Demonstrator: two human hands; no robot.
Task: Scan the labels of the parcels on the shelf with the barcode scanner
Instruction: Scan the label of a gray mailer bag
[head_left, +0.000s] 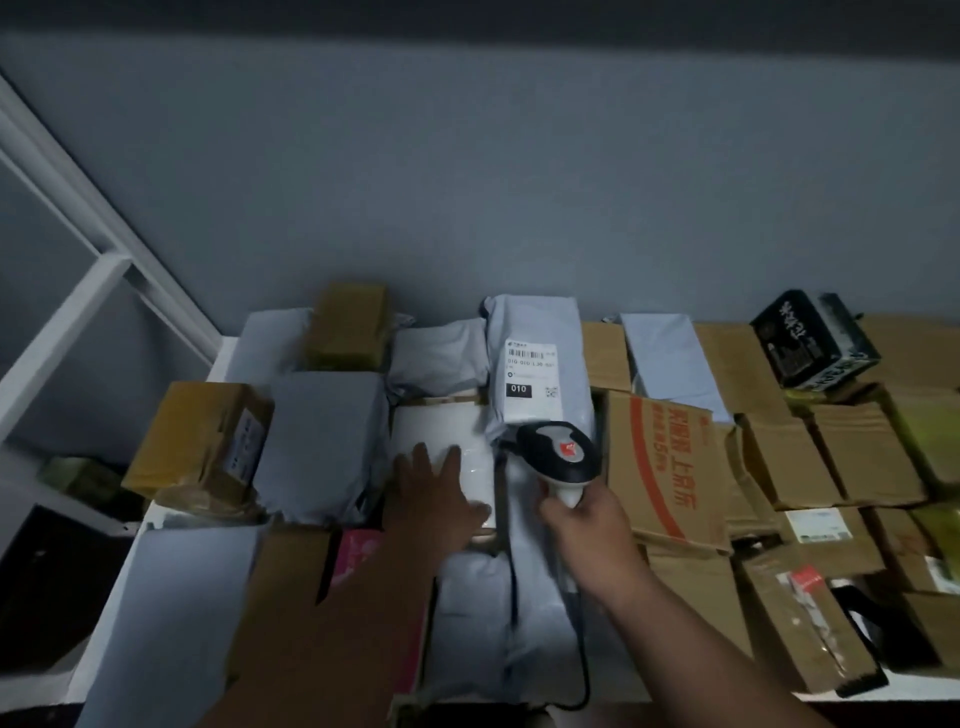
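Parcels crowd a white shelf against a grey wall.
The right hand grips a scanner near a label; the left hand lies flat and open on a white box.

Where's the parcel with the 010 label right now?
In the head view, the grey parcel with the 010 label lies mid-shelf near the back wall, just beyond the barcode scanner in the right hand, left of the orange-printed cardboard box.

Scanner black-white, red patch; grey mailer, white label; orange-printed brown carton.
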